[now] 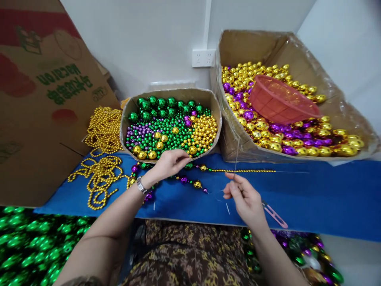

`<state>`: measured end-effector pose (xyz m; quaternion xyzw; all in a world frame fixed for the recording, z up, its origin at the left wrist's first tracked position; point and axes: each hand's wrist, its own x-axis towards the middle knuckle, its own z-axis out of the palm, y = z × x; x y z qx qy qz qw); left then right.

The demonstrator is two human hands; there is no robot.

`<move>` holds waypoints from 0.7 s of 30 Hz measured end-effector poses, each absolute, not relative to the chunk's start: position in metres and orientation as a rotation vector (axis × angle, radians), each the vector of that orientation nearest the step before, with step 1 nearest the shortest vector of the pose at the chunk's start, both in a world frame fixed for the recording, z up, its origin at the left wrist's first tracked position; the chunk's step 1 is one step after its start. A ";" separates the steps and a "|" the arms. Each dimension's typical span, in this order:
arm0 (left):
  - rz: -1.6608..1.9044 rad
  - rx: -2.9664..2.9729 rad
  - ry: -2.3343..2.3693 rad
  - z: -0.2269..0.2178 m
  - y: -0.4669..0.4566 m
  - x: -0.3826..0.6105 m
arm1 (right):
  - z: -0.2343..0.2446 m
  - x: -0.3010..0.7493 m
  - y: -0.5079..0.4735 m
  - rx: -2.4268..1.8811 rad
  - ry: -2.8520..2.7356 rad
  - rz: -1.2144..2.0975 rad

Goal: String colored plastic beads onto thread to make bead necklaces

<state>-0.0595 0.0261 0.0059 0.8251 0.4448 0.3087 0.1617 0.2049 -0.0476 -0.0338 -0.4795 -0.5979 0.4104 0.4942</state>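
Observation:
My left hand (172, 163) is at the front rim of a cardboard box of loose beads (171, 159), thumb and fingers pinched together beside a gold bead (193, 150). Whatever is in that pinch is too small to make out. My right hand (245, 196) holds a long thin needle (236, 157) upright between thumb and fingers. Below it, a fine clear thread runs left toward a bead strand (197, 184) in purple, gold and green. Behind lies another strand of small gold beads (244, 171), a bare thread at its right end.
Pink-handled thread snips (276, 214) lie right of my right hand on the blue table (315, 198). Gold bead chains (102, 174) are heaped at left. A big carton (232, 139) holds gold and purple beads and a red basket (282, 101). Another carton (44, 99) stands left.

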 end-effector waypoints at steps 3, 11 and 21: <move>1.033 2.265 1.448 0.011 0.060 -0.065 | -0.038 0.203 -0.047 -1.169 -1.481 1.016; 1.159 2.117 2.058 0.007 0.183 -0.118 | -0.048 0.203 -0.046 -1.197 -1.596 0.930; 1.417 1.991 1.892 -0.001 0.220 -0.215 | -0.058 0.188 -0.037 -1.158 -1.649 0.994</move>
